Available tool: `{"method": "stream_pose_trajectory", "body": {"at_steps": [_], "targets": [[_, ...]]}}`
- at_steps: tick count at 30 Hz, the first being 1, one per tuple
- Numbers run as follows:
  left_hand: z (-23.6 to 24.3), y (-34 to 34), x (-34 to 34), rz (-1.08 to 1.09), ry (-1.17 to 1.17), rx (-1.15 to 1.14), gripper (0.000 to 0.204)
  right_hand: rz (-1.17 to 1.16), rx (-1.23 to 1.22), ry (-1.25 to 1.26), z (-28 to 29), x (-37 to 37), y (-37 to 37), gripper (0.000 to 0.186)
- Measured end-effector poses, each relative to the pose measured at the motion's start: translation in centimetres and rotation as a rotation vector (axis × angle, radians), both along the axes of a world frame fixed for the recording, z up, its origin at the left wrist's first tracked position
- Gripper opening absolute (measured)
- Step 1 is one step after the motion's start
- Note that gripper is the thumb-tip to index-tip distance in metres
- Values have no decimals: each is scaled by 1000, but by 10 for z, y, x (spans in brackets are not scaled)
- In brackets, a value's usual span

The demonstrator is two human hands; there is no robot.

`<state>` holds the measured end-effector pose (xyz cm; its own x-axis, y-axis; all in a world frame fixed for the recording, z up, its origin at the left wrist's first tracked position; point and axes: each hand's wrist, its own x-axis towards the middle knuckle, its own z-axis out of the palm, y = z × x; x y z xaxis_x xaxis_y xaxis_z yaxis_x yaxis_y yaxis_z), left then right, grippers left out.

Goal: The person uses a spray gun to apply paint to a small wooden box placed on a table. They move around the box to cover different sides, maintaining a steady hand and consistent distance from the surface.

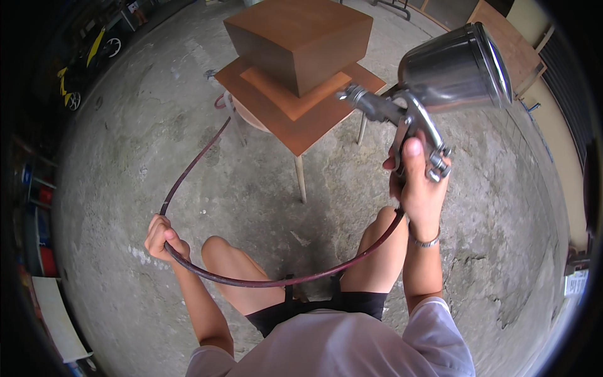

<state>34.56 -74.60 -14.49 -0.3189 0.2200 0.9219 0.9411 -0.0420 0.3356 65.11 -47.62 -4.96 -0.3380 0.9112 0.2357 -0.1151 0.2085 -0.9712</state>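
1. Your right hand [424,185] is closed around the handle of the spray gun [392,112], metal cup [443,72] uppermost; whether the trigger is pulled cannot be told.
2. Your left hand [164,237] is closed on the hose [251,283], which loops across your lap to the gun's handle.
3. The box [298,47] sits ahead of you on the square board [298,137], atop a legged stand [300,182]. The nozzle points toward it, apart from it.
4. Progress, as judged: coating appears partly done; the top is reddish-brown, visible sides duller. Those sides may need more; far sides are hidden.
5. No spray mist is visible.
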Motion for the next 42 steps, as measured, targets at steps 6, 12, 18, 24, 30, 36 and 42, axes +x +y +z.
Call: {"method": "stream_pose_trajectory", "body": {"at_steps": [6, 12, 18, 24, 30, 36, 42], "targets": [[1, -1, -1, -7, -26, 6, 65, 315, 88, 114, 0, 7, -34, 40], [2, 7, 6, -24, 20, -16, 64, -16, 46, 0, 1, -4, 3, 47], [-1, 10, 16, -2, 58, -80, 64, -345, 190, -103, 2, -7, 112, 51], [-11, 16, 19, 10, 80, -143, 64, -593, 271, -79, -15, 12, 173, 54], [-19, 24, 23, -14, 52, -153, 63, -494, 200, -37, -33, 23, 148, 50], [-19, 30, 19, -54, 45, -142, 63, -226, -56, 71, -59, 19, 60, 44], [-16, 27, 15, -50, 50, -146, 62, 69, 54, -17, -67, 29, 0, 33]]}}
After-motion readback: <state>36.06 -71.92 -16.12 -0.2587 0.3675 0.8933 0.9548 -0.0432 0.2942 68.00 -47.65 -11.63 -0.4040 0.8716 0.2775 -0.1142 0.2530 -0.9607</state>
